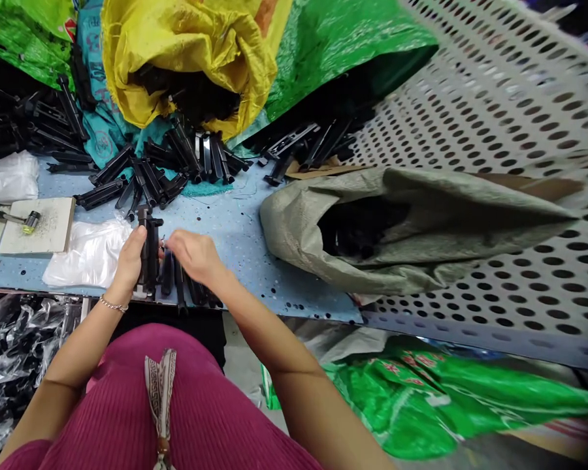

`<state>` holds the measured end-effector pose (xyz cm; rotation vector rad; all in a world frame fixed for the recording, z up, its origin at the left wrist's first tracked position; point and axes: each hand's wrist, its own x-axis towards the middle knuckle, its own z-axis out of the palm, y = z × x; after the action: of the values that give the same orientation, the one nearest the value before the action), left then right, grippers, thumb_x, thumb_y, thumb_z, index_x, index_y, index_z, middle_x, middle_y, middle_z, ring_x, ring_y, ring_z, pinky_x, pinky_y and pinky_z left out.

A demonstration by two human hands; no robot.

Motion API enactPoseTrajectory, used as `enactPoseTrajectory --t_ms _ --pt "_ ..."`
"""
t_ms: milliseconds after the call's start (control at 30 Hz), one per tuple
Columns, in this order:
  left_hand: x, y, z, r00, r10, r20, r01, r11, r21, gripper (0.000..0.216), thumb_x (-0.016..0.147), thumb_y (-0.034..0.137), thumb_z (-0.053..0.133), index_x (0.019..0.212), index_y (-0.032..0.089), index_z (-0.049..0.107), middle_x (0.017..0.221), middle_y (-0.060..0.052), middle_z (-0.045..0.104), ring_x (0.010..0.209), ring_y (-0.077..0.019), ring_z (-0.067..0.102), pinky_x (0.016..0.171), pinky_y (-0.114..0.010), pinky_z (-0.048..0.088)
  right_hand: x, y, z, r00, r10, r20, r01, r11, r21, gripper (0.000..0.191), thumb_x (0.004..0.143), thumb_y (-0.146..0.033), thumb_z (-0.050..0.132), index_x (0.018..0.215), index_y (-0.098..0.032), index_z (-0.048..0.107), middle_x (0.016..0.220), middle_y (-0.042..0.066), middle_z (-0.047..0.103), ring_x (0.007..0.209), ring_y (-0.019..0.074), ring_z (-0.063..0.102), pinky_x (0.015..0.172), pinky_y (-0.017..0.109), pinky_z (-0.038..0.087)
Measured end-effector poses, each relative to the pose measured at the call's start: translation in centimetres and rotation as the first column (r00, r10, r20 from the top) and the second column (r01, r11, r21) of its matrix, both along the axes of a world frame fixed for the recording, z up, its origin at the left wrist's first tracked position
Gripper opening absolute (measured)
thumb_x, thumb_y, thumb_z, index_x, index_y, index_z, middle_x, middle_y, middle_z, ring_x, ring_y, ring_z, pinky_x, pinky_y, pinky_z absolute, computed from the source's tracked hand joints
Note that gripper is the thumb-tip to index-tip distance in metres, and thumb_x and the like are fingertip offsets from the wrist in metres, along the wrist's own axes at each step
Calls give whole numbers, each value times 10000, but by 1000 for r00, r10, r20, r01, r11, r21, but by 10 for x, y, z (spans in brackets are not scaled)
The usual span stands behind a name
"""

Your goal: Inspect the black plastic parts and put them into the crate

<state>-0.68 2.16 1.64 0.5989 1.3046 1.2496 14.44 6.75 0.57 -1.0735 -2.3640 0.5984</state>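
My left hand point(129, 260) is closed around a long black plastic part point(149, 245) that stands nearly upright on the blue table point(255, 261). My right hand point(193, 256) rests just to its right, fingers curled over a row of similar black parts point(179, 287) lying at the table's near edge; whether it grips one is hidden. A loose heap of more black parts point(151, 173) lies farther back on the table.
A yellow sack point(186, 59) and green sacks point(333, 46) of parts lie at the back. A grey sack point(411, 228) lies open at right beside a white perforated panel point(494, 117). Clear plastic bags point(85, 254) and a small hammer point(27, 222) on a block sit at left.
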Motion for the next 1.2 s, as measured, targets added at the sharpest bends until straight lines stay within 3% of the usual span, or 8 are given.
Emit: enactPoseTrajectory --t_ms 100,267,400,567,800,933,1033,1200 --pt "-10 -2 -4 998 -4 61 7 999 -44 604 799 750 606 916 159 643 685 -40 687 631 -188 692 558 -272 553 1 -33 -13 970 239 -37 -236 969 74 500 1027 -601 380 851 -206 632 878 98 680 802 216 602 709 316 411" --pt "-30 -6 -21 997 -37 -67 34 998 -47 480 783 520 741 1116 198 617 770 -19 712 681 -202 692 663 -321 561 6 -25 -29 948 317 -15 -317 948 -3 425 1056 -507 376 834 -228 608 789 53 643 724 198 578 681 312 413" --pt "-41 -13 -49 908 -83 -411 118 991 59 374 822 428 706 1109 188 710 1045 -76 738 1055 -282 669 1013 -435 488 7 40 -28 1000 -14 -15 15 1000 15 288 1059 -323 366 1066 -231 639 998 89 659 925 236 601 800 350 475" --pt "-8 -27 -84 766 -55 -640 200 967 156 339 926 376 567 1178 188 696 1187 -126 680 1198 -303 585 1132 -517 399 -14 113 -35 974 -222 -37 224 972 67 423 960 -280 558 1373 -200 527 1388 174 486 1230 322 530 942 447 519" --pt "15 -39 -90 622 -34 -782 285 940 186 515 940 212 486 1453 161 497 1501 -198 437 1434 -303 406 1222 -547 310 -10 160 -24 885 -363 -291 353 932 -86 293 990 -184 372 1191 -195 585 1180 101 601 990 216 633 888 370 545" --pt "6 -28 -61 792 -8 -610 223 935 277 450 929 326 592 1368 227 570 1451 -142 503 1394 -277 466 1212 -508 338 12 130 -2 883 -308 -356 338 941 26 282 980 -184 379 1054 -215 649 1106 93 611 1027 232 623 917 382 525" --pt "5 3 -43 990 -52 -131 84 963 257 455 896 408 653 1304 215 588 1367 -131 587 1262 -247 596 1140 -459 423 16 83 -4 921 -171 -349 229 965 131 264 975 -192 412 1010 -229 672 1062 102 624 1047 245 609 951 398 504" --pt "15 57 -40 949 14 316 -45 995 94 367 774 270 771 1102 202 619 1033 -34 696 920 -135 683 980 -343 506 8 43 -41 958 -113 -263 119 993 9 184 880 -148 474 902 -222 641 973 86 612 934 221 607 863 365 518"
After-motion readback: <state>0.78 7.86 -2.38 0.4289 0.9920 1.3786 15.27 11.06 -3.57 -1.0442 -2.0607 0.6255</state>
